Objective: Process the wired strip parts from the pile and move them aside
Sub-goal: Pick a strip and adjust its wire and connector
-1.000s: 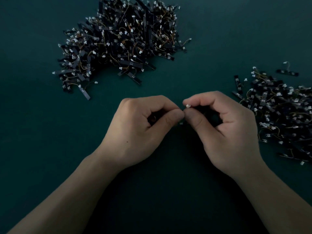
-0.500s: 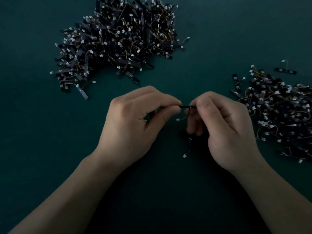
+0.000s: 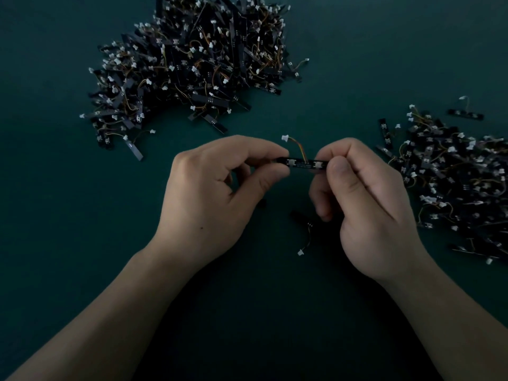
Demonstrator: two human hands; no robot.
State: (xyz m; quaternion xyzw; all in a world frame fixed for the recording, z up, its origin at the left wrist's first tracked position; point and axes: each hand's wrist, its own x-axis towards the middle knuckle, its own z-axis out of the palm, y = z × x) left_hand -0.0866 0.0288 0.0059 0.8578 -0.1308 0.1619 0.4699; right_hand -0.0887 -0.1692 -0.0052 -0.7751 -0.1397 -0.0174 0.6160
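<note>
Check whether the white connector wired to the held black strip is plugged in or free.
Free: the small white connector tips the curved orange wire above the thin black strip, with nothing mated to it.

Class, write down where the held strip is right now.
Head view, centre: the strip spans between the left hand and right hand, each pinching one end, nearer than the big pile.

Between the left hand [image 3: 217, 193] and right hand [image 3: 368, 204], the black strip [image 3: 303, 163] carries pale square spots, an orange-yellow wire [image 3: 300, 148] and a white connector [image 3: 285, 138]. Beneath both, the table [image 3: 68, 215] is dark teal.
</note>
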